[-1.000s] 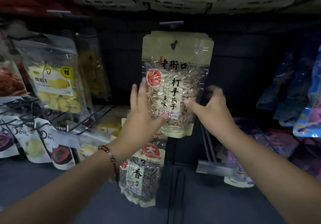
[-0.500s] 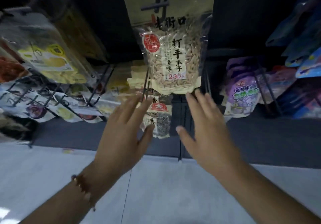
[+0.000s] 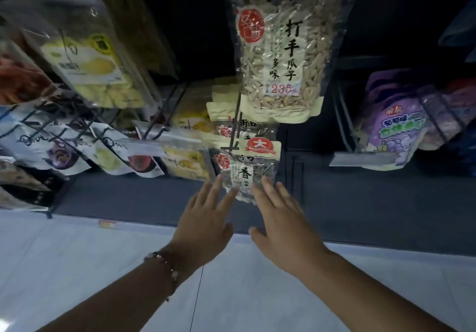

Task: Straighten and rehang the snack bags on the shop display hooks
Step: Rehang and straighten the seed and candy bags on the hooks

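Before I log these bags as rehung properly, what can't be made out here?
Head view only:
- Pale seed bag: its top and hook are cut off by the upper edge.
- Dark seed bag: its lower edge is hidden behind the left hand and right hand; contact is unclear.
- Yellow fruit bag: label blurred.

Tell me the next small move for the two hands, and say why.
Probably close both hands on the lower dark seed bag and square it up. The left hand and right hand are open, fingertips at its bottom edge, and it hangs slightly askew below the pale seed bag.
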The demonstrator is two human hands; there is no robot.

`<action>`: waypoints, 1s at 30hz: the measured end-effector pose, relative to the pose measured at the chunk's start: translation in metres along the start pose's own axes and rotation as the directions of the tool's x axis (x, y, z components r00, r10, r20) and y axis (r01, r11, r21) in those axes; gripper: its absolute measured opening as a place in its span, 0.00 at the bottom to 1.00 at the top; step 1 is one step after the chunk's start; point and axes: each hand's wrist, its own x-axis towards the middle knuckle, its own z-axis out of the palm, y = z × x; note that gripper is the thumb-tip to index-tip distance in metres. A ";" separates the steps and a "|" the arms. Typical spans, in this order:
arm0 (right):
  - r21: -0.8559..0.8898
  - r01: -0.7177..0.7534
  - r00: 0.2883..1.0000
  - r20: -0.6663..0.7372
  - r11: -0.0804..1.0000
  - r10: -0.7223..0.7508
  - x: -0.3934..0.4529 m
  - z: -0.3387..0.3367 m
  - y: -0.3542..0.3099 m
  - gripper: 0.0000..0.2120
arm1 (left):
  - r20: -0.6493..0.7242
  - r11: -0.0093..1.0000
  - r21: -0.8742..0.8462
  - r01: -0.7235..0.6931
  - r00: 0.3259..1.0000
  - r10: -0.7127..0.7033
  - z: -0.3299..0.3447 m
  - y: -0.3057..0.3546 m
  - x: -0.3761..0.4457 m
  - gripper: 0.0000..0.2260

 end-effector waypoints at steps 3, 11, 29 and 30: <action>-0.025 -0.025 0.998 -0.063 0.999 0.023 0.044 0.030 0.006 0.37 | -0.128 0.987 0.131 -0.094 0.986 0.110 0.030 -0.021 0.044 0.37; -0.095 -0.123 0.965 -0.243 0.988 0.097 0.105 0.057 0.022 0.37 | -0.287 0.970 0.221 -0.098 0.944 0.161 0.056 -0.043 0.104 0.35; -0.152 -0.189 0.948 -0.286 0.970 0.140 0.100 0.068 0.002 0.37 | -0.308 0.955 0.221 -0.196 0.915 0.259 0.051 -0.142 0.038 0.35; -0.157 -0.184 0.952 -0.276 0.970 0.136 0.093 0.071 -0.009 0.38 | -0.297 0.961 0.224 -0.159 0.929 0.223 0.047 -0.152 0.025 0.36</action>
